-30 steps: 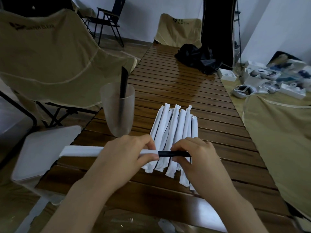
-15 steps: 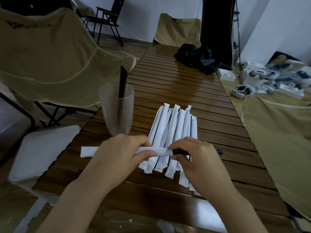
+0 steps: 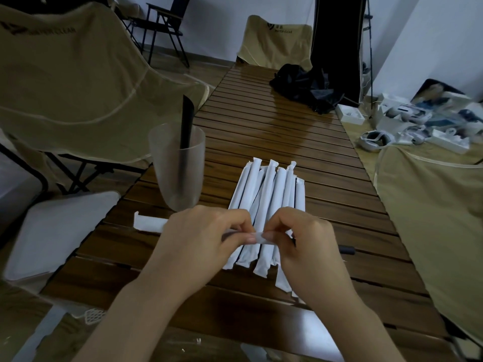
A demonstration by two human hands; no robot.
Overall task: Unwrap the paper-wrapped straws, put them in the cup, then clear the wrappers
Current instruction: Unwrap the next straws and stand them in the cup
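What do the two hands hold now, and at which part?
Both hold one wrapper with a straw in it. The left hand pinches its middle, the right hand its open end, where the straw comes out.

The right hand (image 3: pixel 305 244) hides most of the black straw (image 3: pixel 346 250); only its end shows. The left hand (image 3: pixel 201 239) covers the middle of the wrapper (image 3: pixel 149 222). The white boxes (image 3: pixel 407 126) on the floor are blurred.

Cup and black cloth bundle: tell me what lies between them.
Head view: only bare slatted table between the cup and the black cloth bundle.

Beige chairs (image 3: pixel 78 82), black cloth (image 3: pixel 305 86)
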